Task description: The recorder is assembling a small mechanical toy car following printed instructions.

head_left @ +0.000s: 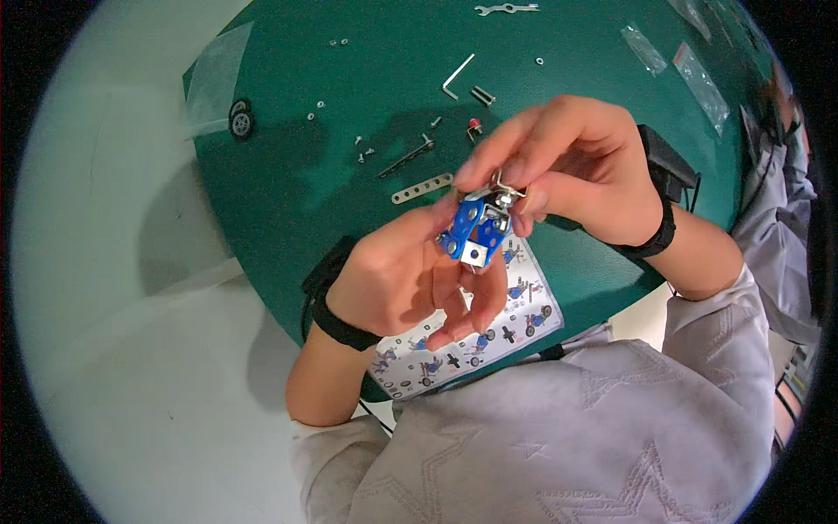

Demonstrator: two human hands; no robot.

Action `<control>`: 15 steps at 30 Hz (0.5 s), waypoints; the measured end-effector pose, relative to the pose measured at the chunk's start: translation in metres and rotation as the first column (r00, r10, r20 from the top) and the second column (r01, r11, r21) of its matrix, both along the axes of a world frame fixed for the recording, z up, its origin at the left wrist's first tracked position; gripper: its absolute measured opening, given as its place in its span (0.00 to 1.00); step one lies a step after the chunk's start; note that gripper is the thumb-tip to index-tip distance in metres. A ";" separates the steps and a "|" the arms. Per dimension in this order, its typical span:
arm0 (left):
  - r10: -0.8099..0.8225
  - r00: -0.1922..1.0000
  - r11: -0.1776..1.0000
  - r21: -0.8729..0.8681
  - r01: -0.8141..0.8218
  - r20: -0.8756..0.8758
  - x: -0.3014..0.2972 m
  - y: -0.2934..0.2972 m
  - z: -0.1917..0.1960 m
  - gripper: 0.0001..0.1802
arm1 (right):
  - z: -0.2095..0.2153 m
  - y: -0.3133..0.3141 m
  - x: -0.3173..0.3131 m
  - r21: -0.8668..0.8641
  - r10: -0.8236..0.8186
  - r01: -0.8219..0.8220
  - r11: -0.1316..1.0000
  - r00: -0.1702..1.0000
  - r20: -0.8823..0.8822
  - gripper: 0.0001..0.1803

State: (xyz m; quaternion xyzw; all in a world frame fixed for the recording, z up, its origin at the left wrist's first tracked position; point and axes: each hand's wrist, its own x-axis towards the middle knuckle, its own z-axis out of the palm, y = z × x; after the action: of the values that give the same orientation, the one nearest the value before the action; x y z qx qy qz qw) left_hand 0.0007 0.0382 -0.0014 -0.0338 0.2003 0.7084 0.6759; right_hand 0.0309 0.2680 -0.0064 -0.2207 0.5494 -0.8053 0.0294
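Note:
Between both hands, above the table, is a small partly built metal model (476, 229) of blue plates, silver brackets, bolts and nuts. My left hand (406, 271) grips its left side, thumb up against it and the other fingers curled below. My right hand (576, 166) pinches its upper end, where a bent silver bracket (499, 185) and a nut show. Fingers hide part of the model. Beneath the hands lies a printed instruction sheet (532, 319) with pictures of a blue model motorcycle. A perforated metal strip (422, 189) rests just beyond my left hand.
On the green table (288, 218) lie a pair of black wheels (241, 120), a hex key (456, 77), long bolts (483, 95), a dark slim strip (406, 160), a red-topped part (474, 128), several small screws and nuts, a flat wrench (506, 10) and clear plastic bags (701, 87). Another person's sleeve (777, 218) is at right.

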 end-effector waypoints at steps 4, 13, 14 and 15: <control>-0.061 0.993 0.996 0.058 0.067 -0.101 0.001 -0.001 -0.003 0.33 | 0.001 0.001 0.001 -0.034 0.037 -0.036 0.999 0.999 0.033 0.06; -0.064 0.655 0.837 -0.398 -0.376 -0.753 0.022 -0.005 0.003 0.30 | -0.004 0.002 0.000 -0.145 0.054 -0.031 0.989 0.987 0.154 0.07; 0.046 0.350 0.800 -0.175 -0.574 -0.936 0.022 -0.006 0.003 0.25 | -0.004 0.003 -0.001 -0.146 0.064 -0.035 0.989 0.977 0.204 0.07; 0.125 -0.006 0.729 0.096 -0.677 -0.992 0.022 -0.006 0.002 0.21 | -0.004 0.003 -0.001 -0.143 0.063 -0.034 0.989 0.977 0.206 0.07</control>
State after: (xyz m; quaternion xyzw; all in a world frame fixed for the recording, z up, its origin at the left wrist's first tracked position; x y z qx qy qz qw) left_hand 0.0228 0.0322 0.0004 0.2282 0.7111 0.6565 0.1060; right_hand 0.0302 0.2711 -0.0103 -0.1494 0.4805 -0.8593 0.0916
